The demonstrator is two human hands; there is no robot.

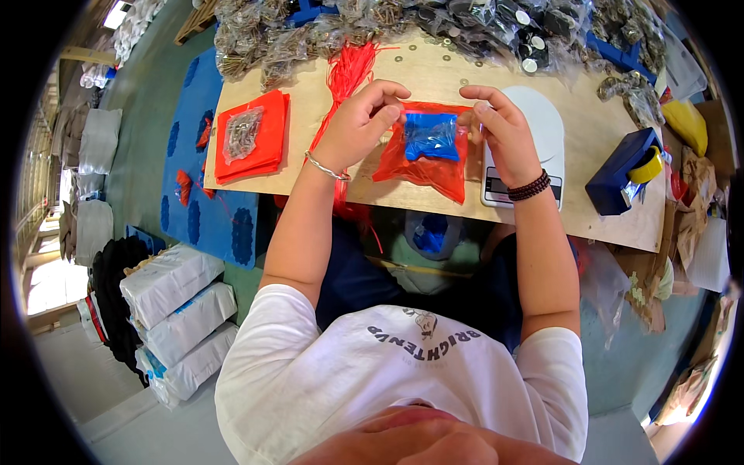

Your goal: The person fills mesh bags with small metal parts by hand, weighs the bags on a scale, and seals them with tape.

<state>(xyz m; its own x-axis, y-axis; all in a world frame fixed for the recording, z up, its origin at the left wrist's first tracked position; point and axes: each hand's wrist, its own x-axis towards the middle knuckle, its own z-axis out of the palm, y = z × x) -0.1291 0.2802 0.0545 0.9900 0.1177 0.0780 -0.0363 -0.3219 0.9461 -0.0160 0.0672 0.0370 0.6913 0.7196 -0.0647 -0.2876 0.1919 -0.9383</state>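
A red plastic bag [427, 176] lies at the front of the wooden table, with a small blue plastic packet [431, 136] over its upper part. My left hand [369, 119] is at the upper left corner of the bag, thumb and forefinger curled close to its edge. My right hand [503, 128] is at the packet's right side, its fingertips beside the bag's upper right corner. Whether either hand grips the plastic is hard to tell. A white kitchen scale [526, 110] lies partly under my right hand. Red plastic ties [347, 75] run behind my left wrist.
Stacked red bags [278, 136] with a clear hardware packet [242, 133] lie left. Bagged screws [256, 40] and black parts [482, 17] line the table's back, near loose washers [446, 58]. A blue tape dispenser [619, 168] stands right. A lined bin [434, 232] is below the table's edge.
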